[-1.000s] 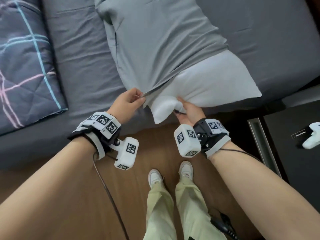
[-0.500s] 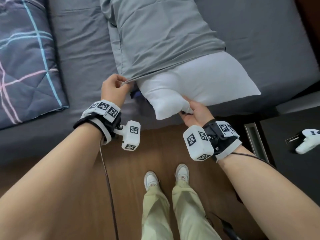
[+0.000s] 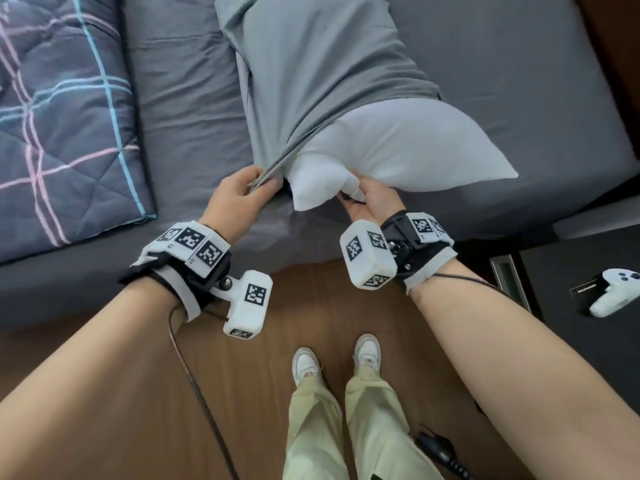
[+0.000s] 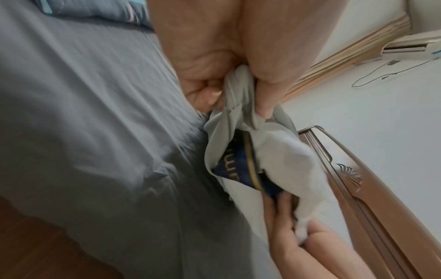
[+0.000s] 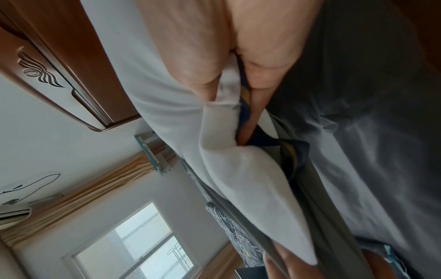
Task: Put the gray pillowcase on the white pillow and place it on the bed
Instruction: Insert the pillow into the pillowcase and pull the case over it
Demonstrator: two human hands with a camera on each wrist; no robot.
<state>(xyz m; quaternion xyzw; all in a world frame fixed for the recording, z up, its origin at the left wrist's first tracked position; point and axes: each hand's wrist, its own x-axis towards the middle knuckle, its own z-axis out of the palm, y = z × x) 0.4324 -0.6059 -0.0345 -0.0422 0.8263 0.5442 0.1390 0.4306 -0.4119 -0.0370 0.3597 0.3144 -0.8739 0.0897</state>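
White pillow [image 3: 398, 147], half inside gray pillowcase [image 3: 322, 74], lies at near edge of bed [image 3: 187, 109]; left hand [image 3: 239, 199] grip pinches pillowcase hem, right hand [image 3: 374, 199] grip clamps pillow corner.

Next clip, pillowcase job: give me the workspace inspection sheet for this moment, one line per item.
Surface: bed with dark gray sheet, wrinkled.
Job's things: gray pillowcase covers the far part of the white pillow; the near end is bare.
Clutter: plaid quilt at the bed's left; white controller on the dark nightstand.
Hands: left hand pinches the pillowcase's open edge; right hand grips the pillow's near corner.
Cables: a cable hangs from the left wrist rig.
Surroundings: wooden floor; window and air conditioner in the wrist views.
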